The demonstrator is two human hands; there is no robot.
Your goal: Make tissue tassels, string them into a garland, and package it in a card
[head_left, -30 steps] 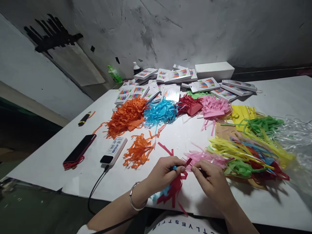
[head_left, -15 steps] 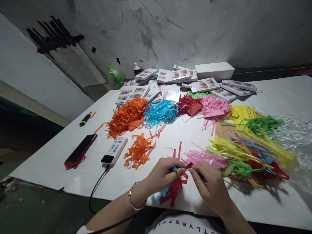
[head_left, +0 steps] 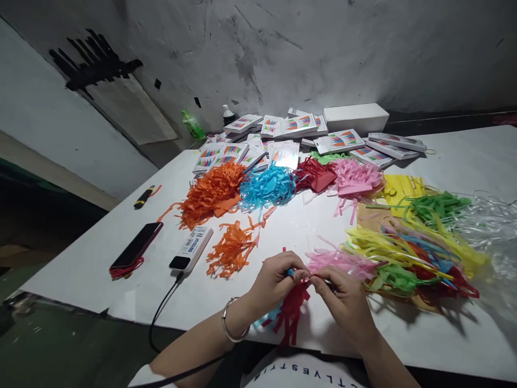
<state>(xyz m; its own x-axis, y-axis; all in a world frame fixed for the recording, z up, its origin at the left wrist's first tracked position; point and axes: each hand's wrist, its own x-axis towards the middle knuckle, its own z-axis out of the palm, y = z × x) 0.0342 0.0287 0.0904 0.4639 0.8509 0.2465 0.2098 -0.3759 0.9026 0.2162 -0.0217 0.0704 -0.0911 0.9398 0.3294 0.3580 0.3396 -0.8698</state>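
Observation:
Near the front edge of the white table, my left hand [head_left: 281, 279] is closed on a red tissue tassel [head_left: 291, 315], whose strips hang below the fingers. A bit of blue shows between that hand's thumb and fingers. My right hand [head_left: 338, 293] meets it fingertip to fingertip, pinched on something too small to make out. Light blue strips [head_left: 271, 317] lie under the left wrist, beside the red ones. A pink tassel [head_left: 339, 261] lies just behind my right hand.
Orange [head_left: 214, 194], blue [head_left: 269, 186], red [head_left: 315, 175] and pink [head_left: 358, 177] bundles form a row before piled boxes [head_left: 288, 126]. Mixed tassels [head_left: 420, 258] and clear plastic [head_left: 488, 231] lie right. A phone [head_left: 137, 245] and a white cabled device [head_left: 190, 250] lie left.
The red strip ends that stuck up behind my hands have dropped lower, and the tassel hangs more gathered. My right hand has shifted slightly left, and the fingertips are closer together.

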